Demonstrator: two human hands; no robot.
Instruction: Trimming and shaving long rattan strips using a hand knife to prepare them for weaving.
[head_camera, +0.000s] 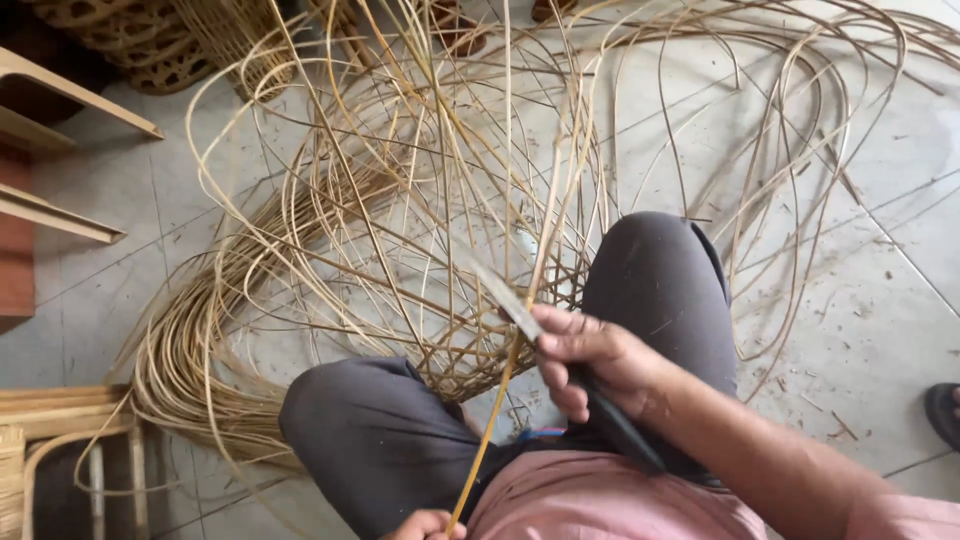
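The work in hand is the trimming or splitting of a single rattan strip (500, 400) with a knife (505, 297), and judging by the scene it is somewhere in the middle: a large loose tangle of cane strips (400, 200) spreads over the tiled floor (880, 300) in front of the knees, with a thicker curved bundle (190, 340) on the left, and small shavings lie scattered on the tiles to the right, so much material looks handled while much seems to wait. The right hand (595, 360) is clenched round the dark handle of the knife, fingers curled tight, the thumb near the blade's base; the blade points up and left and meets the strip just where the strip passes the hand. The strip runs from the far tangle down between the grey-trousered knees to the left hand (425, 525) at the near edge. Only the knuckles of that hand show, so it probably pinches the strip's near end, though the grip itself is cut off by the frame. Woven baskets (150, 45) stand at the far left.
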